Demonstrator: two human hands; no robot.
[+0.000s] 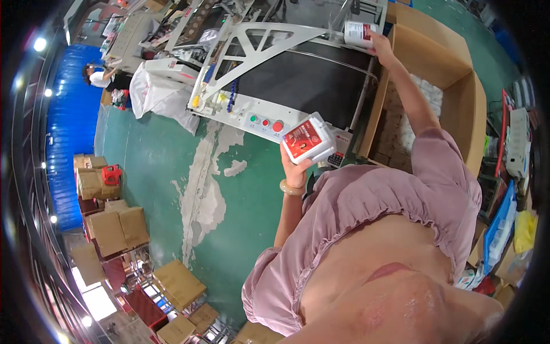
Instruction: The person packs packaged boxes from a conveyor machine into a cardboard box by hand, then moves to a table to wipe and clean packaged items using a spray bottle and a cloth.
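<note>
The left hand [295, 172] has its fingers clamped on a red-and-white package [303, 140], perhaps more than one stacked, beside the machine's button panel [259, 122]. The right hand [382, 49] grips a white package [356, 33] at the far end of the black belt [321, 77], near the open carton [375, 129].

Head-worn fisheye view, facing downward
</note>
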